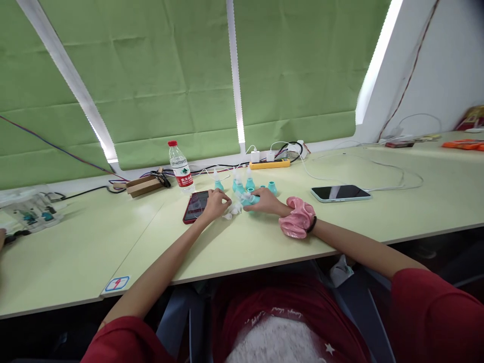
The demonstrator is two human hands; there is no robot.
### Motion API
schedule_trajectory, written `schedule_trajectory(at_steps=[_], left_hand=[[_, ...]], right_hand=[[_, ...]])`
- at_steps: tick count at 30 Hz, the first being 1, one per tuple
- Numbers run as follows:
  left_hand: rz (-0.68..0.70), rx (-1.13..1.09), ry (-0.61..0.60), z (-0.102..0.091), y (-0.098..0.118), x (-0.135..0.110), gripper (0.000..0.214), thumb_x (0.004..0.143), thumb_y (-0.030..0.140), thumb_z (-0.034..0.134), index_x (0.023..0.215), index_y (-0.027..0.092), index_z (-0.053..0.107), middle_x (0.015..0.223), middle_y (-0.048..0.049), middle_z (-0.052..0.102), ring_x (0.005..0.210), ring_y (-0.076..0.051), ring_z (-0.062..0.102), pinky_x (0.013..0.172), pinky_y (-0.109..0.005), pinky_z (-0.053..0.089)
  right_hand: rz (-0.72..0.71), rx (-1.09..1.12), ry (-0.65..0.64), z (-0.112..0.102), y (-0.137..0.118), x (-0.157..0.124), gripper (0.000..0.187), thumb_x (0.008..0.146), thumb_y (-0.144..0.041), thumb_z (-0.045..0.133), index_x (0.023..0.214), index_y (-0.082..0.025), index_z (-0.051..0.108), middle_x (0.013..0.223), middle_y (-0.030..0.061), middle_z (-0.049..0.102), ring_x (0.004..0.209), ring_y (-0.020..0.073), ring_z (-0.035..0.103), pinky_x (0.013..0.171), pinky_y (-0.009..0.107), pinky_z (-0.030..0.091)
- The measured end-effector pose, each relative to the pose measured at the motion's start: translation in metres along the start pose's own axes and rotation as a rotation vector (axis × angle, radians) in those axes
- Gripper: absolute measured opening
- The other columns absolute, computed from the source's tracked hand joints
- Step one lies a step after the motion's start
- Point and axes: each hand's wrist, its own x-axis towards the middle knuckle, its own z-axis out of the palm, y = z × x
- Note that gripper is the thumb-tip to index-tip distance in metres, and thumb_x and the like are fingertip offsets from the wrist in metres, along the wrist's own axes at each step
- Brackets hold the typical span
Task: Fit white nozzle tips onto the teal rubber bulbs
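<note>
My left hand (216,202) is curled over small white pieces (233,210) on the pale green table (264,237), fingers pinched together beside a red-cased phone (195,206). My right hand (265,200) grips a teal bulb-shaped item with a clear tip (249,198). A pink scrunchie (297,218) sits on my right wrist. Several more teal bulbs with clear tips (247,182) stand just behind both hands.
A water bottle with a red label (181,169) stands left of the bulbs. A phone in a light case (340,192) lies to the right on a white cable. A yellow power strip (269,162), wooden blocks (142,185) and a clear box (30,207) line the back.
</note>
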Motion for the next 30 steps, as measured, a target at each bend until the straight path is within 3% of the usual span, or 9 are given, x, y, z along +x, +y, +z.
schedule_trajectory(at_steps=[4,7,9,15,21,25,30], left_hand=[[0.015,-0.028,0.029,0.003,0.002,0.000,0.021,0.071,0.018,0.043,0.073,0.014,0.064,0.078,-0.0070,0.057,0.078,-0.019,0.048,0.076,-0.038,0.034],[-0.010,-0.216,0.155,-0.004,0.012,-0.003,0.028,0.073,0.015,0.034,0.081,0.014,0.061,0.073,-0.0043,0.057,0.070,-0.015,0.050,0.068,-0.028,0.038],[-0.002,-0.351,0.164,-0.010,0.021,-0.006,0.030,0.075,0.017,0.030,0.083,0.015,0.059,0.066,-0.0016,0.055,0.062,-0.012,0.049,0.060,-0.023,0.037],[0.083,-0.236,-0.009,-0.013,0.045,-0.013,0.036,0.081,0.032,0.030,0.054,0.016,0.047,0.050,0.0012,0.046,0.048,-0.010,0.040,0.050,-0.022,0.027],[0.044,-0.177,0.041,-0.007,0.044,-0.013,0.042,0.079,0.030,0.032,0.039,0.016,0.031,0.037,0.0024,0.032,0.038,-0.007,0.027,0.045,-0.024,0.021],[-0.079,-0.411,0.065,-0.004,0.042,-0.010,0.043,0.078,0.032,0.031,0.038,0.016,0.032,0.036,0.0014,0.035,0.036,-0.007,0.031,0.043,-0.022,0.024],[-0.280,-0.914,-0.116,-0.009,0.040,-0.005,0.039,0.076,0.035,0.032,0.042,0.016,0.034,0.032,0.0044,0.030,0.030,-0.005,0.026,0.035,-0.019,0.021]], right_hand=[[-0.032,0.154,-0.053,0.003,0.003,0.002,0.035,0.054,-0.041,0.058,0.045,-0.015,0.037,0.048,-0.0056,0.027,0.049,0.0055,0.025,0.045,0.020,0.018],[-0.050,0.190,-0.077,0.006,0.006,0.002,0.035,0.054,-0.039,0.057,0.045,-0.015,0.034,0.048,-0.0061,0.025,0.048,0.0051,0.023,0.044,0.020,0.017],[-0.072,0.194,-0.083,0.007,0.007,0.002,0.034,0.056,-0.038,0.056,0.045,-0.015,0.035,0.048,-0.0062,0.025,0.048,0.0051,0.023,0.045,0.020,0.017],[-0.152,0.213,-0.148,0.005,0.003,0.000,0.028,0.057,-0.038,0.056,0.051,-0.013,0.044,0.051,-0.0053,0.035,0.049,0.0058,0.031,0.046,0.019,0.023],[-0.188,0.276,-0.173,0.005,-0.002,-0.004,0.029,0.058,-0.039,0.057,0.053,-0.012,0.046,0.051,-0.0050,0.035,0.049,0.0055,0.030,0.045,0.019,0.024],[-0.241,0.312,-0.145,0.005,-0.006,-0.005,0.030,0.061,-0.038,0.055,0.053,-0.012,0.046,0.052,-0.0040,0.035,0.050,0.0059,0.030,0.047,0.019,0.026],[-0.324,0.327,-0.099,-0.002,-0.010,-0.006,0.023,0.063,-0.033,0.055,0.058,-0.011,0.049,0.055,-0.0034,0.038,0.054,0.0069,0.033,0.051,0.019,0.029]])
